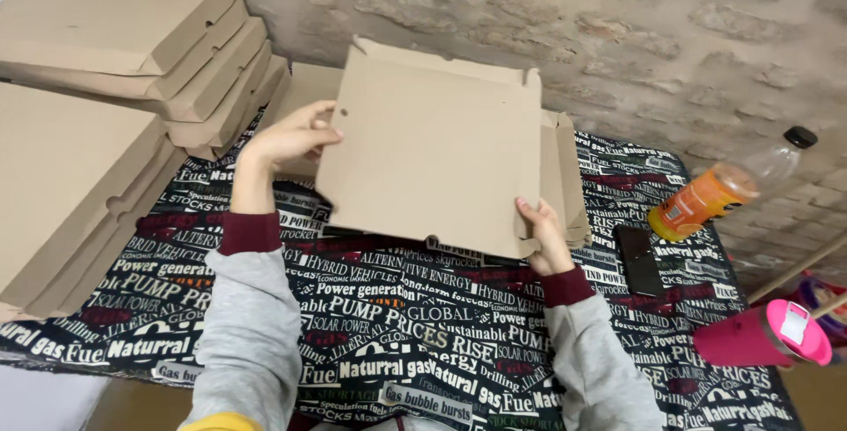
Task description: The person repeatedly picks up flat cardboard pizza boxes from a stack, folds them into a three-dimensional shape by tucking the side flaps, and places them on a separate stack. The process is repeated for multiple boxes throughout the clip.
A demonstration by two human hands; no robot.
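A flat brown cardboard box blank (432,153) is held tilted above the printed black tablecloth (423,343), at the middle. The left hand (291,138) is closed on its left edge, the right hand (543,235) on its near right corner. It is judged light, bendable and best gripped by the edges.

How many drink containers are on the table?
2, both to the right: a clear plastic bottle with an orange label and black cap lying tilted near the wall, and a pink cup on its side at the near right corner. Others may sit outside the frame.
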